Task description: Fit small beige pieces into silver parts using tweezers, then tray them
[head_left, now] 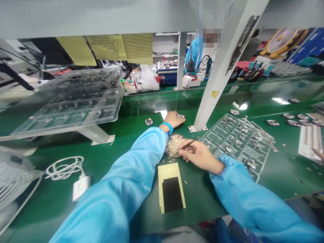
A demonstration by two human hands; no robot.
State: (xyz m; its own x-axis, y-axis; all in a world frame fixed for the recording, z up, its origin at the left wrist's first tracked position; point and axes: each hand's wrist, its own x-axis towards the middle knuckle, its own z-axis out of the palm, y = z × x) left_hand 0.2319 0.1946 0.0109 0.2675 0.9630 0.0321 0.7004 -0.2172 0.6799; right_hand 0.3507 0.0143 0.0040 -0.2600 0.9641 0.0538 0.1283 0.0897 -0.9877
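My left hand [174, 119] reaches past the dish to the far side of the bench, its fingers closed on a small white-and-dark electronic module [180, 116]. In my right hand [199, 154] a pair of dark tweezers [187, 145] is pinched, tips pointing down over a round dish [168, 151] with small pale bits in it. A similar module [149, 121] lies on the green bench left of my left hand. Below the dish, a black rectangular sheet [172, 194] rests on a yellow one [168, 168].
A clear compartment tray [215, 138] with several parts lies beside my right hand. A white post [210, 96] rises behind it. Stacked clear trays [101, 113] stand at left on a raised support; a white charger [81, 187] and a fan [15, 179] sit nearer. Several modules [272, 123] lie at right.
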